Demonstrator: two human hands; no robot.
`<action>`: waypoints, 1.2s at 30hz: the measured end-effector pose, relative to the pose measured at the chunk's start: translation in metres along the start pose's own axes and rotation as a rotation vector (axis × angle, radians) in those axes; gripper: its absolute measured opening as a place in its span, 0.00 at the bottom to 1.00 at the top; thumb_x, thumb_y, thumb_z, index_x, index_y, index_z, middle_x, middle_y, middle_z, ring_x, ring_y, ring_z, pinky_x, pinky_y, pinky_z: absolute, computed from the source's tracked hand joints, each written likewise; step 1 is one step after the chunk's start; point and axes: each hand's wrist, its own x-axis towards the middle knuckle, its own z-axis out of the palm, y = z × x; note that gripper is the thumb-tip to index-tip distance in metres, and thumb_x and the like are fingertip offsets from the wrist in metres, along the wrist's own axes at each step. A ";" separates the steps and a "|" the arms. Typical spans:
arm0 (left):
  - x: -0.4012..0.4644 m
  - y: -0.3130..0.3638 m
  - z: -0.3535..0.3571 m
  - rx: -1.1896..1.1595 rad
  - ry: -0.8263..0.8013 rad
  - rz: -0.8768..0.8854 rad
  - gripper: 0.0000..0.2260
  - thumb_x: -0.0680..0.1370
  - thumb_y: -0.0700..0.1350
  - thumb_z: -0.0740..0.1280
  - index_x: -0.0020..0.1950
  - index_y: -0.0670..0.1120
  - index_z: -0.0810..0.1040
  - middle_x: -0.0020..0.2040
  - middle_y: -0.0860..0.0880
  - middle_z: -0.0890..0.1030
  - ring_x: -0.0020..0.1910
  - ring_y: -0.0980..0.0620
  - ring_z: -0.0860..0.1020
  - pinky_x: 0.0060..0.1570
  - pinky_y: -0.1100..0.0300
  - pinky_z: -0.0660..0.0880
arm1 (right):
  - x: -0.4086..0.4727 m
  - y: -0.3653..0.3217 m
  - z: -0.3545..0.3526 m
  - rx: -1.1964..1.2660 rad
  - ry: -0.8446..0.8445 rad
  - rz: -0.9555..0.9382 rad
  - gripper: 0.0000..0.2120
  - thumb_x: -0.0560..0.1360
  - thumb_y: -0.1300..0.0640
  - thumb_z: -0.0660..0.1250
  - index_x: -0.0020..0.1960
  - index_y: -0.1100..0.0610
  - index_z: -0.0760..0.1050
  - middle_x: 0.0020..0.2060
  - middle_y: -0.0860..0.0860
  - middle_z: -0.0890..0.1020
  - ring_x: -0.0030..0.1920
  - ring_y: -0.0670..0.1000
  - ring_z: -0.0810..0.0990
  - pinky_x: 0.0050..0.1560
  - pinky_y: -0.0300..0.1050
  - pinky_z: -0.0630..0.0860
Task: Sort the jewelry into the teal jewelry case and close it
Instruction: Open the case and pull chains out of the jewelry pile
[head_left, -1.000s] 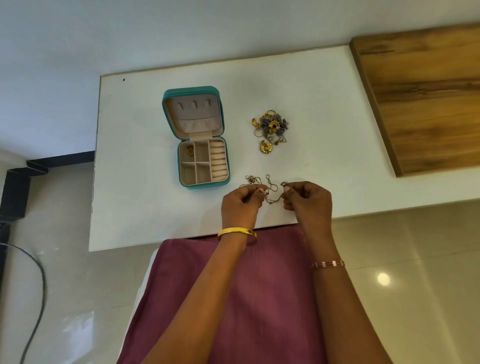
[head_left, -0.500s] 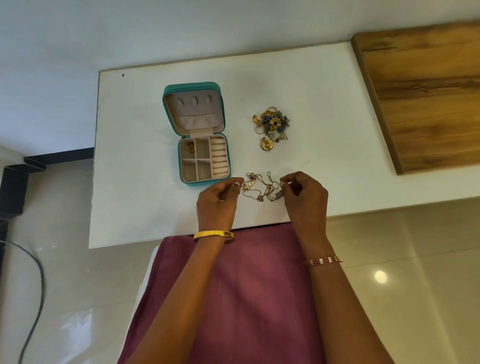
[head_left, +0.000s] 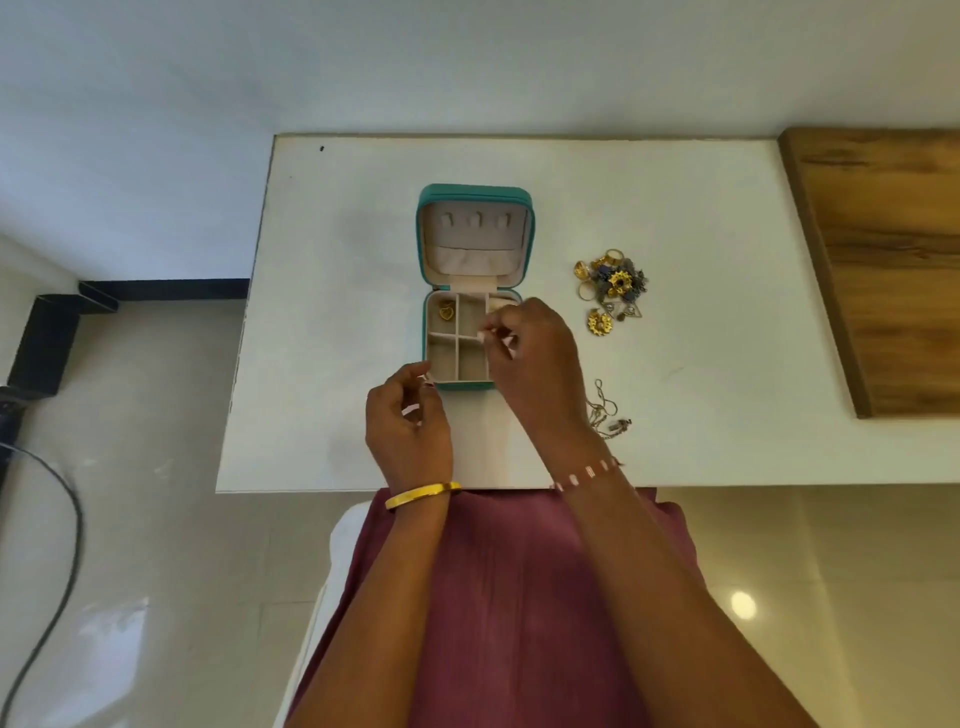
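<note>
While one open teal jewelry case (head_left: 476, 283) sits on the tabletop (head_left: 337, 312), two hands hover: right hand (head_left: 530, 358) fingers curled over it, grip unclear; left hand (head_left: 408, 421) loosely curled, empty; one jewelry pile (head_left: 613, 288), one chain (head_left: 605, 410) beside

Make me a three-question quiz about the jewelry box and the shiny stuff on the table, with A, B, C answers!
1. Where does the pile of jewelry lie?
A. inside the case
B. on the white table, right of the teal jewelry case
C. on the wooden board

2. How many small hooks show inside the case's lid?
A. three
B. one
C. six

3. What state is the case in?
A. zipped shut
B. upside down
C. open, lid tipped back

Answers:
1 B, the pile sits on the bare tabletop beside the case.
2 A, three hooks stand in a row on the lid's lining.
3 C, the compartments show, and the right hand reaches over them.
</note>
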 end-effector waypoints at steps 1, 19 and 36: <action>0.000 -0.001 0.001 0.005 0.007 0.002 0.09 0.75 0.36 0.63 0.52 0.44 0.78 0.44 0.54 0.74 0.40 0.66 0.75 0.39 0.79 0.70 | 0.007 -0.004 0.007 -0.077 -0.039 -0.033 0.07 0.74 0.61 0.65 0.50 0.62 0.79 0.47 0.58 0.79 0.49 0.55 0.76 0.43 0.39 0.69; 0.006 -0.007 -0.002 0.101 -0.037 -0.052 0.13 0.77 0.38 0.61 0.60 0.44 0.76 0.58 0.45 0.79 0.57 0.49 0.76 0.51 0.75 0.65 | 0.032 -0.038 0.043 -0.647 -0.255 -0.077 0.12 0.77 0.59 0.59 0.60 0.60 0.72 0.61 0.59 0.71 0.61 0.58 0.69 0.56 0.48 0.70; 0.004 -0.003 -0.002 0.105 -0.039 -0.100 0.11 0.77 0.40 0.61 0.58 0.44 0.78 0.57 0.46 0.80 0.55 0.50 0.77 0.55 0.67 0.67 | 0.050 -0.029 0.048 -0.661 -0.258 -0.166 0.13 0.78 0.61 0.58 0.61 0.63 0.71 0.62 0.61 0.71 0.63 0.60 0.69 0.61 0.53 0.69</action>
